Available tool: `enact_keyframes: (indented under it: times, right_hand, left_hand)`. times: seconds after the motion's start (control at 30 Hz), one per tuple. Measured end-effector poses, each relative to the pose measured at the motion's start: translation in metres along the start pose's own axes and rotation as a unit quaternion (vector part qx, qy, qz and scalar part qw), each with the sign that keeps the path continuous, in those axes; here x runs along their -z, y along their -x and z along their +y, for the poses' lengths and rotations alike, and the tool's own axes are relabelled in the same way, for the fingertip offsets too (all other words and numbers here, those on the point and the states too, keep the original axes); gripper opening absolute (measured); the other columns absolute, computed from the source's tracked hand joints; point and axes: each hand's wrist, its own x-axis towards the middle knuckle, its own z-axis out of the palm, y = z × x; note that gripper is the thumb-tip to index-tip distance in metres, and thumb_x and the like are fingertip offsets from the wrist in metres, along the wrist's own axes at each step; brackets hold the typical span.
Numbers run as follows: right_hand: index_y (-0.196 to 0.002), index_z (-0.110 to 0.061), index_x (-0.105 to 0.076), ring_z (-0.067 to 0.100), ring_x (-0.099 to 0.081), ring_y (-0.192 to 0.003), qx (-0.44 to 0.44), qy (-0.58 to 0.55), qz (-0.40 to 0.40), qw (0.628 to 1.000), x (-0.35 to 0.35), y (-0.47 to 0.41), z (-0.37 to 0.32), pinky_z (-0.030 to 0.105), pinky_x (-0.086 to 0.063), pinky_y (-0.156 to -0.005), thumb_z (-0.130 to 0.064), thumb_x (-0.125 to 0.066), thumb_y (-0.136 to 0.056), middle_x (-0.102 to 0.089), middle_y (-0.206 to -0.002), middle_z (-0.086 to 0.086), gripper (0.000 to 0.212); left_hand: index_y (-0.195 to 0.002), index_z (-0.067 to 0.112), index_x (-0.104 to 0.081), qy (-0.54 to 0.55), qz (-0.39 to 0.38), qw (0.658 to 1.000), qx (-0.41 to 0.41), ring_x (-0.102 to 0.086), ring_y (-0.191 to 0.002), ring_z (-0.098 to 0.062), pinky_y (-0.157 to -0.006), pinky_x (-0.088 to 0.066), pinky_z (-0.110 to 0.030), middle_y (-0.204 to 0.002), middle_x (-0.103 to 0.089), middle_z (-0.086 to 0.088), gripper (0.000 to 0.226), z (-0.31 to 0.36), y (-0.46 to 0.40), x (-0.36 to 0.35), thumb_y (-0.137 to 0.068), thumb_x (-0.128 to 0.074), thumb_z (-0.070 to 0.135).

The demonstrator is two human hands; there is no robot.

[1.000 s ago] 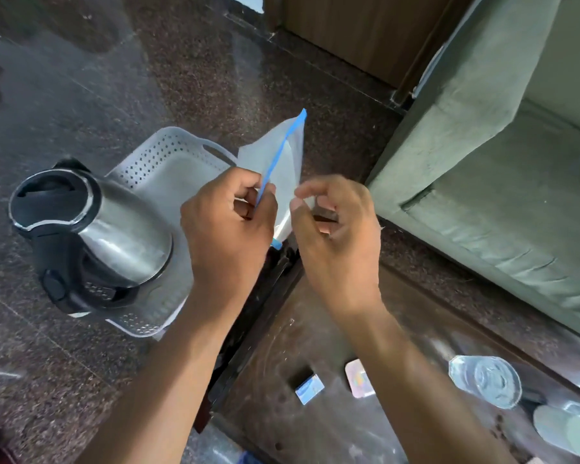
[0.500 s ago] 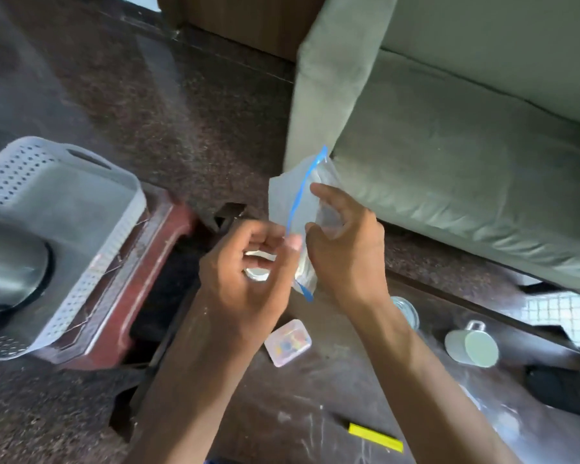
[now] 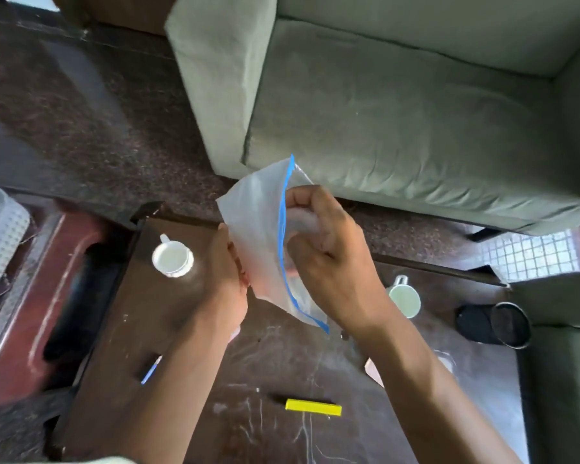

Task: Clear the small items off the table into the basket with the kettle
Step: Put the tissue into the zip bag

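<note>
Clear blue-zip plastic bag (image 3: 258, 242) being gripped by left hand (image 3: 226, 283) and right hand (image 3: 329, 256); white cup (image 3: 172, 259) left of left hand.

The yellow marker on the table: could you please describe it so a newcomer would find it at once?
Start from the dark wooden table in front of the grey-green sofa. Near its front edge, between the person's forearms, lies the flat yellow marker with a black end. It is the only bright yellow item; the white cup and pale green mug stand farther back.

No readable text, label, brand, number or sign shows on anything in view.
</note>
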Motion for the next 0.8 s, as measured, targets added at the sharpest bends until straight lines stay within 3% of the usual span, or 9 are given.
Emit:
enact_keyframes:
  times: [0.2, 0.3, 0.37, 0.43, 0.53, 0.6, 0.67, 0.73, 0.8]
  right_hand:
    - [-0.112, -0.029, -0.064, 0.009, -0.065, -0.083, -0.021, 0.044, 0.031, 0.998, 0.034, 0.004, 0.029, 0.029, -0.054, -0.072, -0.003, -0.054, -0.085, -0.075, -0.096, -0.016, 0.04]
    - [-0.068, -0.032, -0.05, 0.003, -0.049, -0.055, -0.024, 0.061, 0.042, 0.997, 0.052, 0.007, 0.037, 0.011, -0.039, -0.052, -0.013, -0.048, -0.085, -0.055, -0.056, -0.023, 0.027]
    - [-0.061, -0.028, -0.027, 0.012, -0.025, -0.055, -0.027, 0.066, 0.037, 0.997, 0.065, 0.008, 0.042, 0.016, -0.026, -0.048, -0.009, -0.048, -0.091, -0.032, -0.051, -0.008, 0.041]
    - [-0.064, -0.024, -0.024, 0.011, -0.021, -0.059, -0.046, 0.066, 0.022, 0.997, 0.077, 0.01, 0.047, 0.021, -0.021, -0.049, -0.015, -0.054, -0.105, -0.027, -0.057, -0.008, 0.052]
    - [-0.054, -0.028, -0.047, 0.003, -0.042, -0.051, -0.08, 0.048, -0.017, 0.995, 0.09, 0.01, 0.06, 0.018, -0.037, -0.054, -0.043, -0.063, -0.105, -0.048, -0.051, -0.015, 0.055]
    - [-0.078, -0.031, -0.077, -0.001, -0.068, -0.071, -0.111, 0.05, -0.038, 0.992, 0.093, 0.01, 0.067, 0.03, -0.058, -0.073, -0.051, -0.073, -0.095, -0.072, -0.073, -0.021, 0.027]
    - [-0.095, -0.037, -0.082, 0.006, -0.076, -0.091, -0.139, 0.089, -0.04, 0.985, 0.096, 0.011, 0.071, 0.037, -0.062, -0.087, -0.051, -0.081, -0.086, -0.08, -0.092, -0.017, 0.018]
    - [-0.074, -0.047, -0.074, 0.01, -0.072, -0.083, -0.142, 0.111, -0.035, 0.983, 0.097, 0.011, 0.078, 0.035, -0.06, -0.079, -0.047, -0.085, -0.081, -0.074, -0.08, -0.014, 0.014]
    - [-0.056, -0.043, -0.062, 0.019, -0.058, -0.066, -0.152, 0.154, -0.028, 0.976, 0.098, 0.01, 0.084, 0.033, -0.05, -0.064, -0.04, -0.085, -0.082, -0.058, -0.063, -0.008, 0.036]
  left_hand:
    - [-0.138, 0.011, -0.073, 0.004, 0.003, 1.0, -0.004, -0.073, -0.113, -0.026, -0.086, -0.059, -0.035, -0.119, -0.075, -0.01, 0.041, -0.019, 0.005, -0.037, -0.114, -0.049, 0.036]
    - [-0.097, 0.022, -0.076, -0.008, 0.006, 1.0, -0.007, -0.073, -0.079, -0.012, -0.064, -0.058, -0.022, -0.079, -0.075, 0.009, 0.033, -0.03, 0.003, -0.048, -0.113, -0.051, 0.035]
    - [-0.077, 0.028, -0.067, -0.007, 0.013, 1.0, -0.011, -0.067, -0.056, -0.004, -0.05, -0.052, -0.016, -0.059, -0.066, 0.015, 0.041, -0.036, 0.005, -0.056, -0.114, -0.05, 0.032]
    - [-0.078, 0.027, -0.067, -0.017, 0.019, 1.0, -0.016, -0.069, -0.053, -0.002, -0.05, -0.053, -0.016, -0.059, -0.069, 0.015, 0.039, -0.041, 0.006, -0.065, -0.114, -0.051, 0.03]
    - [-0.086, 0.023, -0.071, -0.027, 0.017, 0.999, -0.022, -0.074, -0.06, -0.003, -0.055, -0.057, -0.017, -0.066, -0.076, 0.012, 0.034, -0.048, 0.006, -0.073, -0.114, -0.052, 0.03]
    - [-0.093, 0.021, -0.073, -0.027, 0.015, 0.999, -0.022, -0.077, -0.066, -0.005, -0.059, -0.06, -0.019, -0.072, -0.079, 0.011, 0.032, -0.052, 0.006, -0.075, -0.114, -0.051, 0.03]
    - [-0.093, 0.021, -0.071, -0.029, 0.008, 0.999, -0.027, -0.075, -0.064, -0.003, -0.058, -0.059, -0.018, -0.069, -0.077, 0.013, 0.032, -0.055, 0.007, -0.078, -0.115, -0.05, 0.028]
    - [-0.091, 0.022, -0.069, -0.038, 0.003, 0.999, -0.035, -0.074, -0.058, 0.001, -0.053, -0.055, -0.014, -0.065, -0.076, 0.015, 0.034, -0.057, 0.01, -0.081, -0.116, -0.047, 0.027]
    - [-0.091, 0.021, -0.069, -0.045, -0.001, 0.998, -0.044, -0.073, -0.058, 0.001, -0.052, -0.054, -0.012, -0.065, -0.077, 0.015, 0.035, -0.061, 0.012, -0.084, -0.117, -0.047, 0.025]
